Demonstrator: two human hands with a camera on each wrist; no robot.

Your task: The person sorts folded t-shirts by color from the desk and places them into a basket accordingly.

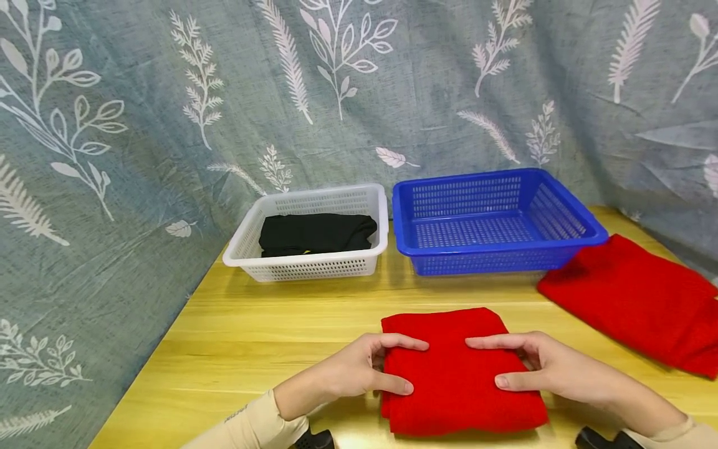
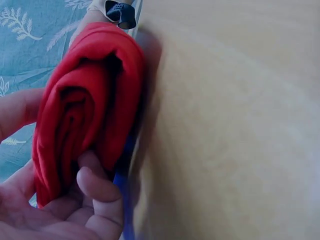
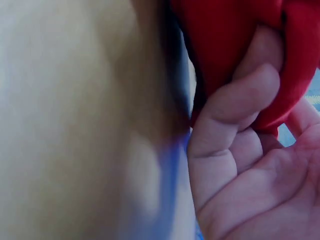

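A red cloth [image 1: 457, 374], folded into a thick, roughly square bundle, lies near the front of the table. My left hand [image 1: 367, 368] grips its left side, with thumb and index finger on top. From the opposite side my right hand [image 1: 544, 368] holds it the same way. In the left wrist view the rolled layers of the cloth [image 2: 75, 110] show end-on, and the lower fingers curl against them. The right wrist view has the curled fingers [image 3: 235, 100] tucked into the fold, with much of the cloth out of frame.
Behind the bundle stands a white basket [image 1: 308, 268] with a black cloth [image 1: 316, 232] inside. Beside it is a blue basket [image 1: 499, 249] with nothing in it. Another red cloth [image 1: 639, 299] lies at the right, partly behind the blue basket. A patterned curtain [image 1: 348, 143] hangs behind the wooden table [image 1: 252, 330].
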